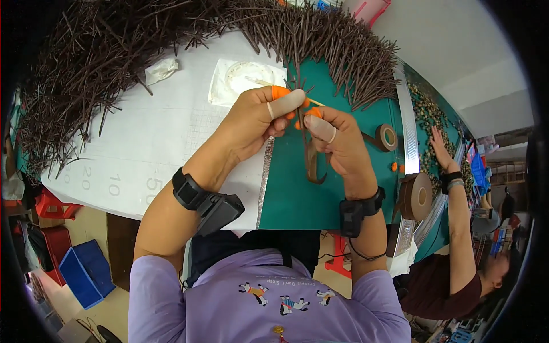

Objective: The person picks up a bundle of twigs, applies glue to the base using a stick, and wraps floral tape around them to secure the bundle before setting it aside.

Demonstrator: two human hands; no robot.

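Over the green mat [286, 194], my left hand [257, 117] pinches a thin brown branched artificial twig [297, 74] between thumb and fingers. Its branching tips point away from me. Just right of it, my right hand [337, 140] is closed on a brown tape strip [312, 163] against the twig's stem; the strip loops down below the fingers. A thin pale stick shows between the two hands, and I cannot make out which fingers hold it. Pale and orange finger covers sit on both hands. The exact contact under the fingertips is hidden.
Brown twigs [103, 51] pile along the far left and back. A white sheet with a pale paste smear [234, 80] lies behind my left hand. Right are a small tape roll [387, 138], a larger one [420, 197] and orange bits [394, 166]. A co-worker's arm [457, 211] reaches over small beads.
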